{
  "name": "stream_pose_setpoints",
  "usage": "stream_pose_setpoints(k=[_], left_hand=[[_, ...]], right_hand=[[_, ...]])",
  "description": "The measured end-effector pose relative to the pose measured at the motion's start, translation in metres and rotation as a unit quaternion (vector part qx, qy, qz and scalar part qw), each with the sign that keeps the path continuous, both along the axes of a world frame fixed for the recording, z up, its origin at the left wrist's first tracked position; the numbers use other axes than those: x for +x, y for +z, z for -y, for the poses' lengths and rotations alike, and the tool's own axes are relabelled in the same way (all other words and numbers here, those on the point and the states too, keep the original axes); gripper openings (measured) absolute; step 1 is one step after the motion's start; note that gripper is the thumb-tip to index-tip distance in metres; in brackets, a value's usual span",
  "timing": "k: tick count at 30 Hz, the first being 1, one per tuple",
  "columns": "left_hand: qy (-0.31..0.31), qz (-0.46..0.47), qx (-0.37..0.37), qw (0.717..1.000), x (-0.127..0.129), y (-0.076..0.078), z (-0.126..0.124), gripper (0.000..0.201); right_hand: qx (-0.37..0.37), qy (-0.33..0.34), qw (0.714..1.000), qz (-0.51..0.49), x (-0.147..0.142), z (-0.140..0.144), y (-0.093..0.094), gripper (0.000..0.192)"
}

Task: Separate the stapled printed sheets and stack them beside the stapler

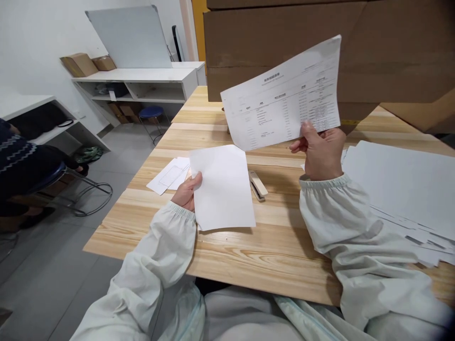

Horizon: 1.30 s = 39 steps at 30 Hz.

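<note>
The right hand pinches a printed sheet up above the stapler, its print too small to read. The left hand, fingers hidden behind, grips a blank sheet just left of the stapler.

The right hand holds a printed sheet raised and tilted above the worktop; the left hand grips a blank sheet, a stapler lying between them.
</note>
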<state>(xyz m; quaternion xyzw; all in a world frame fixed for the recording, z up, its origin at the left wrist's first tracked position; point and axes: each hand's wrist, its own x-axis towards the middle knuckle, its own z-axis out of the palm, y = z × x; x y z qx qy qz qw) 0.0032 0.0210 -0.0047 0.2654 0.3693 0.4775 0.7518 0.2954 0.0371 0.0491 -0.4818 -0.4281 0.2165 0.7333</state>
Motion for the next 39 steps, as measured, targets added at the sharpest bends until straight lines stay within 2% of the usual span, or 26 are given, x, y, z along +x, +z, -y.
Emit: stream_pose_setpoints(k=[4,11,17,19,23,27,39], left_hand=[[-0.009,-0.003,0.006,1.000,0.000,-0.002,0.000,0.038],[-0.040,-0.002,0.008,0.999,-0.001,-0.008,0.001,0.038],[-0.143,0.074,0.023,0.987,0.005,0.001,0.010,0.044],[-0.130,0.067,0.019,0.989,0.005,0.000,0.008,0.044],[-0.061,0.014,0.014,0.998,-0.001,-0.010,0.000,0.043],[-0.059,0.000,0.020,0.998,-0.004,-0.014,-0.003,0.040],[-0.028,-0.009,0.023,0.999,0.002,-0.009,-0.001,0.036]], right_hand=[[-0.015,-0.004,1.000,-0.019,0.008,-0.007,-0.006,0.022],[-0.024,-0.009,0.998,-0.057,0.009,-0.007,0.002,0.002],[-0.038,-0.012,0.997,-0.066,0.008,-0.008,0.003,0.004],[-0.043,-0.013,0.997,-0.065,0.007,-0.008,0.003,0.005],[-0.062,-0.021,0.996,-0.064,0.005,-0.008,0.005,0.003],[-0.079,-0.024,0.994,-0.071,0.005,-0.008,0.005,0.008],[-0.066,-0.015,0.995,-0.067,0.011,-0.013,-0.004,0.006]])
